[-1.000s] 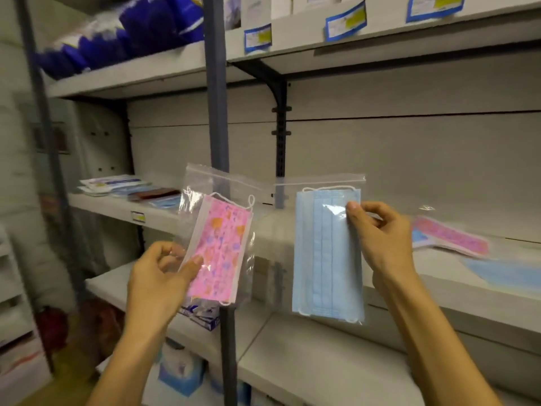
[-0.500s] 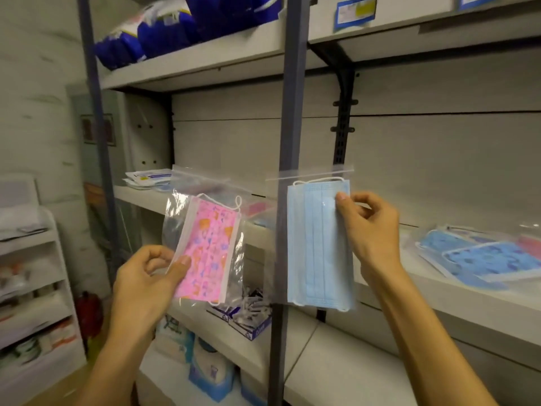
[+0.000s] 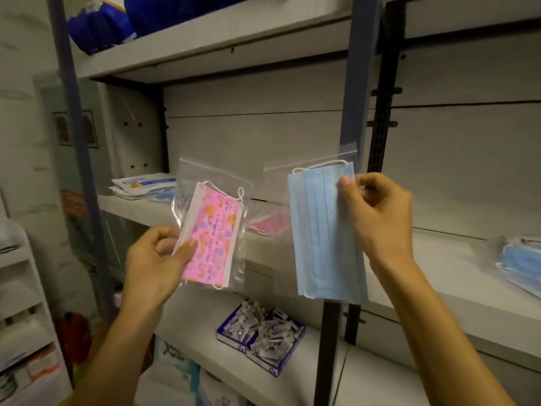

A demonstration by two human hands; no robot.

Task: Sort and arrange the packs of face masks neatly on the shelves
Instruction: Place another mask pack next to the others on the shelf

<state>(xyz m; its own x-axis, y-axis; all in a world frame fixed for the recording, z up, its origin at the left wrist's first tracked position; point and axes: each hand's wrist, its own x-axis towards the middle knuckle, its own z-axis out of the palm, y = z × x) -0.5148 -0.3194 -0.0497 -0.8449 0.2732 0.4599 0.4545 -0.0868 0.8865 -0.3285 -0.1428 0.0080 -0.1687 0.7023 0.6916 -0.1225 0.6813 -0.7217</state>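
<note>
So your left hand (image 3: 155, 259) pinches the pink patterned pack (image 3: 212, 238) at its lower left edge, thumb on the front and fingers curled behind, and your right hand (image 3: 377, 218) pinches the blue pack (image 3: 325, 235) near its top right corner, thumb pressed on the mask itself. Both packs are up in the air in front of the middle shelf (image 3: 439, 276), not resting on anything, with the blue one hanging straight down and the pink one tilted to the right. I'd guess these weigh next to nothing and are floppy, clear zip bags with a soft mask inside, so the plastic is probably slick and the mask can slide around in there. Pinching through the bag onto the mask, like you're doing, seems the safer hold; grabbing only the empty plastic flap at the top would likely let it swing or slip. On the shelf behind there's a pink pack lying flat (image 3: 270, 224), and another blue pack (image 3: 521, 262) sits off to the right, so that looks like where each colour wants to go. Further left there's a little stack of white packets (image 3: 143, 184), well apart from your hands.
</note>
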